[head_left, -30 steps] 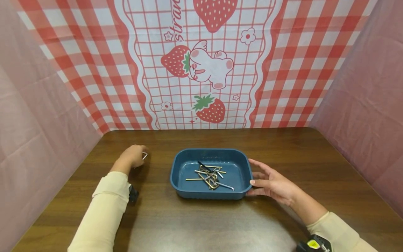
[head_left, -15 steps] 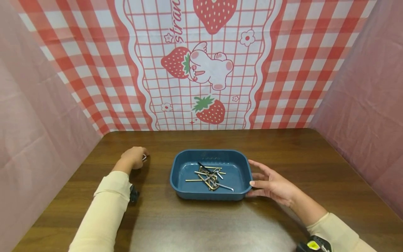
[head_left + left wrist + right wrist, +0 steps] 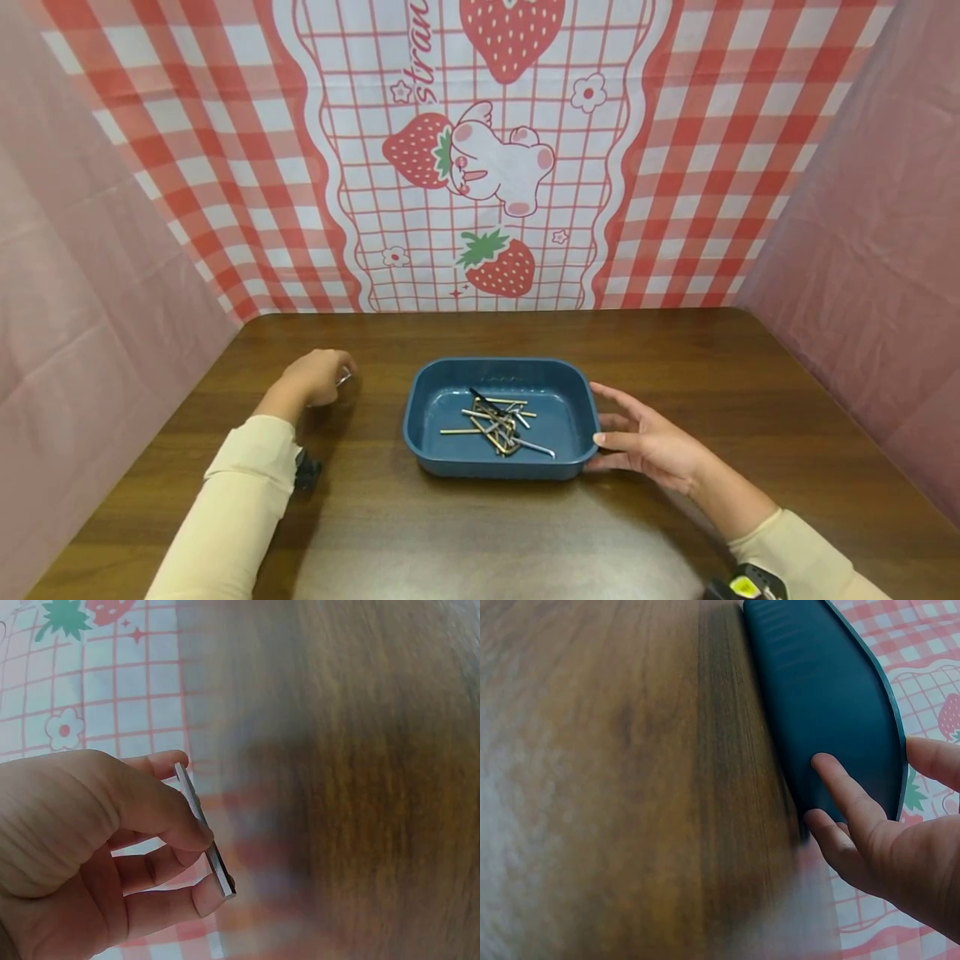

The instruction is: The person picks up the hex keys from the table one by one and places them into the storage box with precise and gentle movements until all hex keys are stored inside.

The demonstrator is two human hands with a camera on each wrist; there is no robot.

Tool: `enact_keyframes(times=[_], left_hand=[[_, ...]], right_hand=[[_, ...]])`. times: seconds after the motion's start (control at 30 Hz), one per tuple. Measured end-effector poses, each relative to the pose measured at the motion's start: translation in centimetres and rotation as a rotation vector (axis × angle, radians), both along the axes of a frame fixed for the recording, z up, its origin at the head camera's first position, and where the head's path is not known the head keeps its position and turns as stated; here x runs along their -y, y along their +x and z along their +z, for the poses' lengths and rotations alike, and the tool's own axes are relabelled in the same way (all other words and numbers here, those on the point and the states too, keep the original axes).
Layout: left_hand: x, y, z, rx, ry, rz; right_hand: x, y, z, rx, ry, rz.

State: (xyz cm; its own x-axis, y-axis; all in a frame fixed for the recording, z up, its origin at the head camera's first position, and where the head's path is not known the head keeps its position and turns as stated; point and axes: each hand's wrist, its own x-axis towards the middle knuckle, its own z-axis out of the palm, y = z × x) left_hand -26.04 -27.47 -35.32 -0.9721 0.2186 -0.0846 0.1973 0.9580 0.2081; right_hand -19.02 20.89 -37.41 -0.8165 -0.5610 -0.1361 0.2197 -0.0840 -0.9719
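Note:
My left hand (image 3: 315, 377) is over the left part of the table and pinches a silver hex key (image 3: 204, 829) between thumb and fingers. In the head view only a short piece of that key shows. A blue rectangular tray (image 3: 495, 469) stands at mid-table. Inside it lies a loose pile of L-shaped hex keys (image 3: 459, 432), gold, silver and black. My right hand (image 3: 651, 442) rests against the tray's right end with spread, fairly straight fingers. In the right wrist view, its fingertips touch the tray's outer wall (image 3: 821, 697).
The brown wooden table (image 3: 480, 542) carries the tray. Behind it hangs a red-and-white checked cloth (image 3: 675, 208) with strawberry prints. Pink cloth walls (image 3: 97, 250) enclose both sides.
The silver hex key has turned a little in my left hand's fingers, and the left forearm has shifted slightly left. My right hand and the tray stay in place.

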Motion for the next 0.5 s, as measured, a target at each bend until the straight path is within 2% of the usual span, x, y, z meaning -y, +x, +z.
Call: enact_keyframes(times=[0.3,0.5], left_hand=[[-0.6,1.0,1.0,0.027,0.031,-0.089],[-1.1,1.6,1.8,0.034,0.019,-0.117]], right_hand=[[0.1,0.0,-0.1,0.002,-0.001,-0.002],[0.0,0.0,0.0,0.001,-0.002,-0.005]])
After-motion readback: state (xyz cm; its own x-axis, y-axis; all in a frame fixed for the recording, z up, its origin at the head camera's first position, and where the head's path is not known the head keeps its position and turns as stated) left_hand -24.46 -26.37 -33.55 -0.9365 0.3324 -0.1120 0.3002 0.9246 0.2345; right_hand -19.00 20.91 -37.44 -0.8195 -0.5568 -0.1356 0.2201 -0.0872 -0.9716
